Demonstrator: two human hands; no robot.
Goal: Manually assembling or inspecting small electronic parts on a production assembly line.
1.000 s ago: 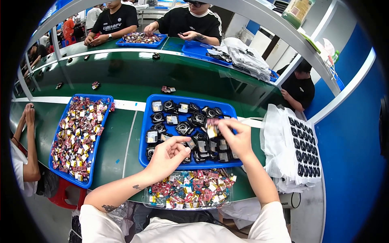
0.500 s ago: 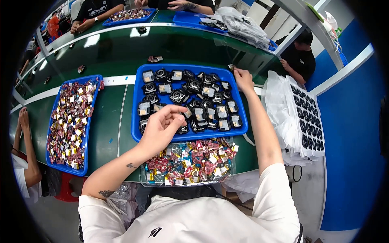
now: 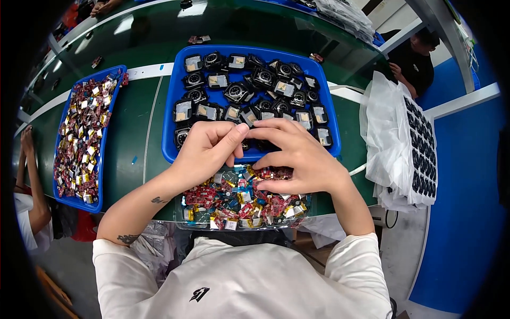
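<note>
While 2 blue trays (image 3: 169,133) sit ahead, left hand (image 3: 204,151) and right hand (image 3: 297,154) meet, grip contents unclear.

Green belt (image 3: 133,143) lies bare between blue trays (image 3: 169,133).

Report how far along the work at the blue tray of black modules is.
Done: the blue tray already holds many black round modules. In hand: left hand and right hand meet fingertip to fingertip at the tray's near edge; what they pinch is hidden. Left: the clear tray below is full of small red and gold parts.
</note>
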